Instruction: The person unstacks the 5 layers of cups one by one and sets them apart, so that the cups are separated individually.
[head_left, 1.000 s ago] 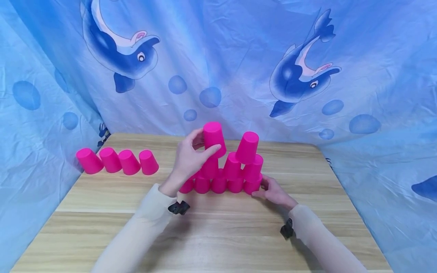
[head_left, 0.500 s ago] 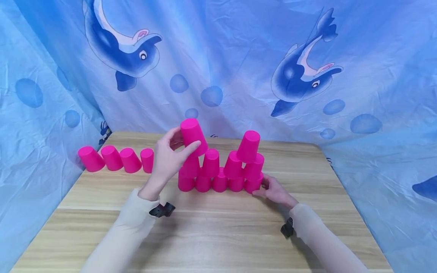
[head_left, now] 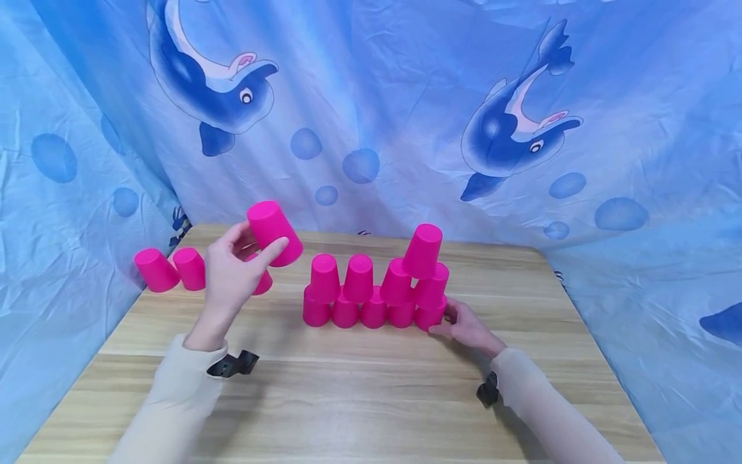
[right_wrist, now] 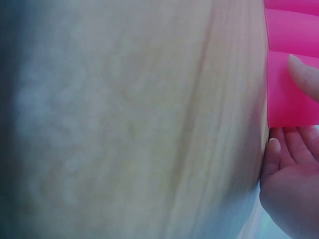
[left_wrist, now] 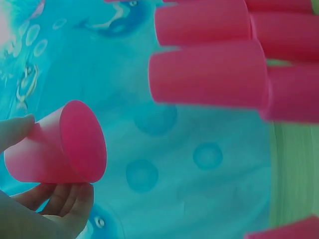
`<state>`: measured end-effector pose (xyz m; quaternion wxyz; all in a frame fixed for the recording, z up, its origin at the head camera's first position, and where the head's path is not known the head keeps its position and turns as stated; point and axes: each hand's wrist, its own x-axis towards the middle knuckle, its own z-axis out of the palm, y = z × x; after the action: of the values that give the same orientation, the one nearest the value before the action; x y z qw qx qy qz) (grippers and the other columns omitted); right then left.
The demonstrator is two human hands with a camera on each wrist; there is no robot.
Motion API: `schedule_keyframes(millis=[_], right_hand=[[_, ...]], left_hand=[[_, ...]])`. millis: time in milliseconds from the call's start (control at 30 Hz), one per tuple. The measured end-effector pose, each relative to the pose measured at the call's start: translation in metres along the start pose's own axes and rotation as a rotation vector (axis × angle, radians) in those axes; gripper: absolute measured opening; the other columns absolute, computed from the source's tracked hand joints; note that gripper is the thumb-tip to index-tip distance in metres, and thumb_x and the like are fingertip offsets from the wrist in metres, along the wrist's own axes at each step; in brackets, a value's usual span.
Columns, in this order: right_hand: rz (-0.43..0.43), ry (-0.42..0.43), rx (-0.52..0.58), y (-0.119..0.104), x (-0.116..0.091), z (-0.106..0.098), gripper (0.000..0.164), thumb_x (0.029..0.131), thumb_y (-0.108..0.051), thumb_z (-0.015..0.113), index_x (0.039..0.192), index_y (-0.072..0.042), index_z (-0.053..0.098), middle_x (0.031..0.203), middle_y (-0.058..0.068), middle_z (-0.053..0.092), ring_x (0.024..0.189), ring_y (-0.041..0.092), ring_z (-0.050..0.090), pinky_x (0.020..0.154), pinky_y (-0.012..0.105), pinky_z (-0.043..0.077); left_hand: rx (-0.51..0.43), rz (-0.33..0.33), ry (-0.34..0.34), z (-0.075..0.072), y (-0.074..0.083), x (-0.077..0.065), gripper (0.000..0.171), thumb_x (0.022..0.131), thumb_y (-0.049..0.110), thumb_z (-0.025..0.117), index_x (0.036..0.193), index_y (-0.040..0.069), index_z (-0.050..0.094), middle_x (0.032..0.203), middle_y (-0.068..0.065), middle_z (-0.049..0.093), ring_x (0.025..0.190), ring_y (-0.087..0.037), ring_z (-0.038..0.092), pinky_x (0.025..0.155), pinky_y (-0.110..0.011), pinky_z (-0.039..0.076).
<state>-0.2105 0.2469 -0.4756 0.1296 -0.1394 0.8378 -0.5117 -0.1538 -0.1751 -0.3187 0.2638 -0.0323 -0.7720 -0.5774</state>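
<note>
My left hand (head_left: 228, 274) holds a pink cup (head_left: 275, 233) upside down and tilted, in the air left of the stack; the left wrist view shows its open mouth (left_wrist: 84, 142). Thumb and fingers lie on opposite sides of it. Upside-down pink cups form the stack: a bottom row (head_left: 373, 312), a second row (head_left: 359, 278) and a single cup (head_left: 423, 250) on top at the right. At the right end of the bottom row, my right hand (head_left: 466, 325) grips the last cup (right_wrist: 289, 102), its thumb in front and its fingers along the outer side.
On the left of the wooden table (head_left: 348, 399), more pink cups (head_left: 156, 270) stand upside down in a row, partly hidden behind my left hand. A blue curtain (head_left: 394, 96) printed with dolphins hangs behind the table and along its sides.
My left hand has carried its cup leftward, from above the stack's second row to near the row of cups on the left. My right hand has stayed at the stack's end.
</note>
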Motion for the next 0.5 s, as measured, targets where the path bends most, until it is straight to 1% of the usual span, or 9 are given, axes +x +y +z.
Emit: schedule_keyframes(millis=[133,267,367,500], right_hand=[[-0.012,-0.007,0.007,0.0,0.0,0.0,0.06,0.081,-0.006,0.076,0.135,-0.01,0.05,0.126,0.008,0.057,0.117,0.03,0.052,0.099,0.053,0.038],[0.002,-0.005,-0.008,0.0,-0.001,-0.001,0.057,0.081,-0.008,0.077,0.132,-0.013,0.052,0.124,0.005,0.058,0.116,0.027,0.053,0.099,0.05,0.039],[-0.002,-0.005,-0.014,0.0,-0.002,-0.001,0.056,0.081,-0.01,0.077,0.132,-0.013,0.053,0.124,0.005,0.059,0.116,0.027,0.053,0.098,0.051,0.039],[-0.005,-0.005,-0.019,0.0,-0.002,-0.001,0.056,0.081,-0.012,0.077,0.131,-0.014,0.053,0.124,0.004,0.059,0.116,0.027,0.053,0.098,0.051,0.04]], left_hand=[[0.04,-0.01,0.041,-0.016,-0.013,-0.003,0.05,0.079,0.028,0.079,0.124,0.014,0.063,0.107,-0.003,0.064,0.094,-0.016,0.061,0.079,-0.019,0.05],[0.115,-0.04,0.076,-0.026,-0.024,-0.008,0.05,0.079,0.028,0.08,0.123,0.012,0.063,0.107,-0.005,0.065,0.092,-0.016,0.061,0.08,-0.019,0.05],[0.158,-0.08,0.082,-0.034,-0.033,-0.011,0.053,0.079,0.027,0.08,0.125,0.009,0.061,0.109,-0.008,0.064,0.093,-0.015,0.061,0.081,-0.018,0.049],[0.165,-0.143,0.056,-0.046,-0.048,-0.013,0.057,0.079,0.026,0.08,0.128,0.006,0.058,0.111,-0.01,0.061,0.093,-0.012,0.06,0.078,-0.015,0.049]])
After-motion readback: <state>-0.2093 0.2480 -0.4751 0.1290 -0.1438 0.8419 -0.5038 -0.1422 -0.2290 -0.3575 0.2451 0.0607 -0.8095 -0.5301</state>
